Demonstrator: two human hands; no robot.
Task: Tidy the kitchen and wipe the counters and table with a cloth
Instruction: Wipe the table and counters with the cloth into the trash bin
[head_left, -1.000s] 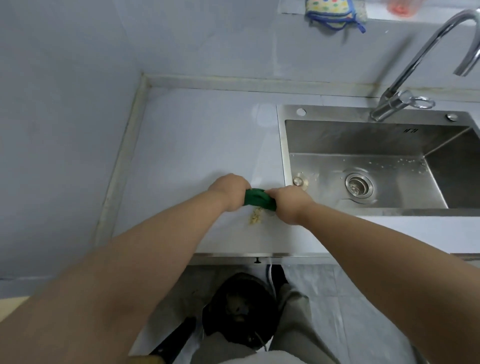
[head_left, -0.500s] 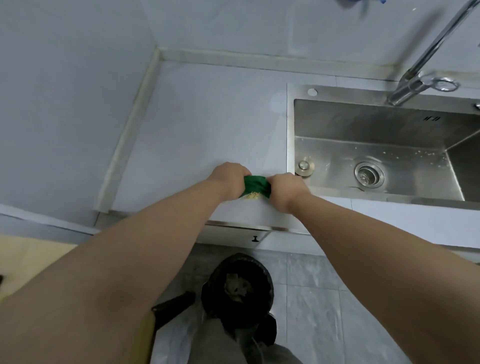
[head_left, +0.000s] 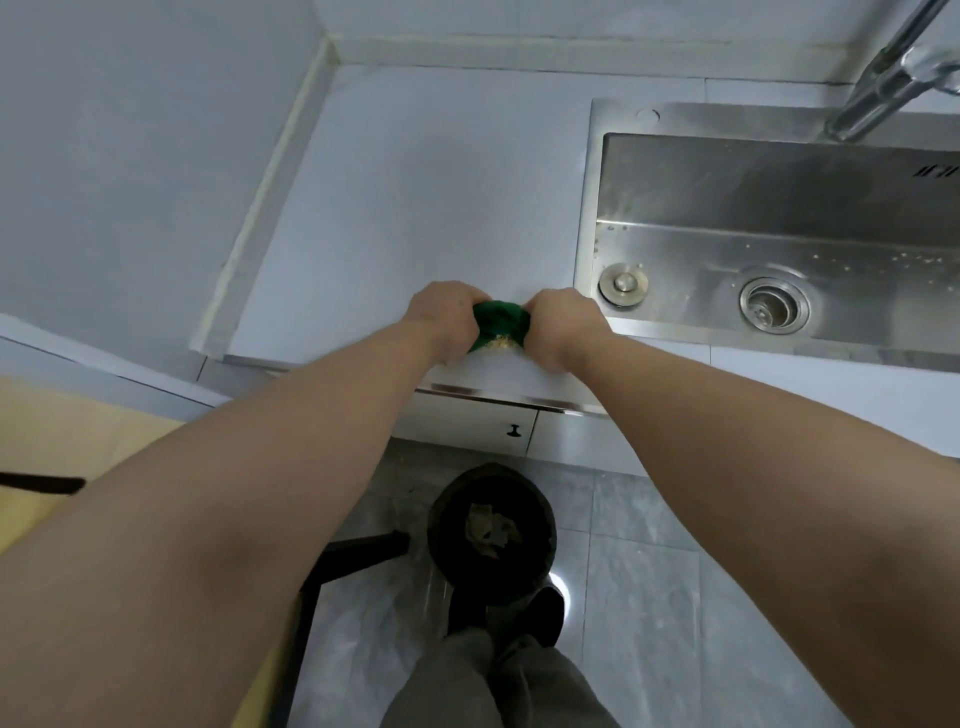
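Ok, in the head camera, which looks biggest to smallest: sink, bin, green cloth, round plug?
1. sink
2. bin
3. green cloth and round plug: these look alike, and the cloth is partly hidden.

I had open room over the pale counter (head_left: 415, 182) toward the back. The wall (head_left: 130, 130) closed off the left side, and the sink (head_left: 779, 176) dropped away on the right, its faucet (head_left: 883, 88) slanting over the far corner. Below the front edge a dark bin (head_left: 543, 543) stood on the floor.
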